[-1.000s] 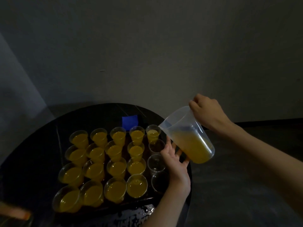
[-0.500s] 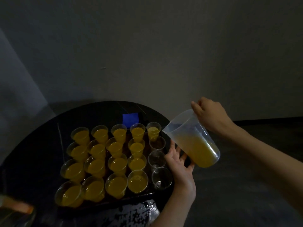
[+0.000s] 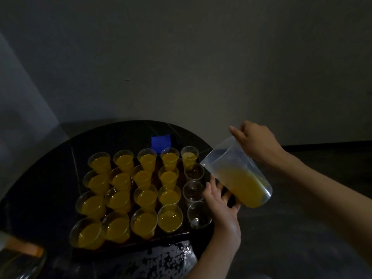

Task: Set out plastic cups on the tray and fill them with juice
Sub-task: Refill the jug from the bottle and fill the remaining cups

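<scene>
- Nearest, in the bottom left corner: a blurred clear container (image 3: 20, 258) with an orange band, cut off by the frame edge.
- Just beyond it, on the near part of the round black table (image 3: 50, 178): a glistening wet patch (image 3: 161, 260).
- Rising from the bottom edge: the left forearm, then the left hand (image 3: 219, 202), holding nothing, back upward, fingers straight and spread, just beside the right side of the dark tray (image 3: 181, 236). Fingertips reach beneath the jug; contact with it impossible to tell.
- On the tray: clear plastic cups, upright, packed close in four rows of five.
- Filled cups (image 3: 169, 218): seventeen, taking up the four left columns and the far end of the right column, all holding orange liquid.
- Empty cups (image 3: 199, 215): three, in the right column, one behind the other, next to the left hand.
- Above the tray's right edge: a translucent measuring jug (image 3: 237, 168), tilted, spout down and left, just over the rim of the farthest empty cup; juice (image 3: 247, 188) pooled in its lower part.
- Right hand (image 3: 257, 141): curled round the raised back of the jug, carrying it, forearm running off to the right.
- Behind the far row of cups, on the table: a small blue object (image 3: 162, 142).
- Farthest: a plain grey wall (image 3: 181, 57).
</scene>
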### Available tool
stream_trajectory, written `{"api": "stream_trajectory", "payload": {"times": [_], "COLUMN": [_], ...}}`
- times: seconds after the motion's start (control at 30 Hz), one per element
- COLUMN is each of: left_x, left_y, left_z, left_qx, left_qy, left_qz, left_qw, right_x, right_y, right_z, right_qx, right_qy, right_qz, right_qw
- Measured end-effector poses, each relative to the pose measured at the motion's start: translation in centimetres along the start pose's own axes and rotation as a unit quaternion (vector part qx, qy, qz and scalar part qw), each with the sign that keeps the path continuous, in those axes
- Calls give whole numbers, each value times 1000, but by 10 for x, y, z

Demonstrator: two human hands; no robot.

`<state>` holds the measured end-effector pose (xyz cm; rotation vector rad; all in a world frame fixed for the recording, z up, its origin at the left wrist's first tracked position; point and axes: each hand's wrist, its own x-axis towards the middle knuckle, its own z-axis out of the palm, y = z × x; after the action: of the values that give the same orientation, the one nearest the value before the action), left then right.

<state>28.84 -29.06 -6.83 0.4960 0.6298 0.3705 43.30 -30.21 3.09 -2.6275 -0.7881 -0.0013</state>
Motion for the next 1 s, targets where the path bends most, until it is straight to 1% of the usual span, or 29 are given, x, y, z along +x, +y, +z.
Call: {"api": "stream_trajectory", "payload": {"times": [0.2, 0.57, 1.0], "left_x": [0, 3, 4], "left_y": [-2, -5, -6], "left_z": [-3, -5, -8], "left_qx": [-9, -28, -31], "left_qy": [0, 4, -10], "left_qz": [-10, -26, -41], "left_qw": [1000, 999, 999], "right_x": [1, 11, 13], "right_y": [-1, -3, -5], "right_z": [5, 14, 17], "right_qx": [-11, -66, -79], "right_qy": [-10, 1, -6], "right_qz": [-5, -1, -9], "right_qw": [1000, 998, 997]}}
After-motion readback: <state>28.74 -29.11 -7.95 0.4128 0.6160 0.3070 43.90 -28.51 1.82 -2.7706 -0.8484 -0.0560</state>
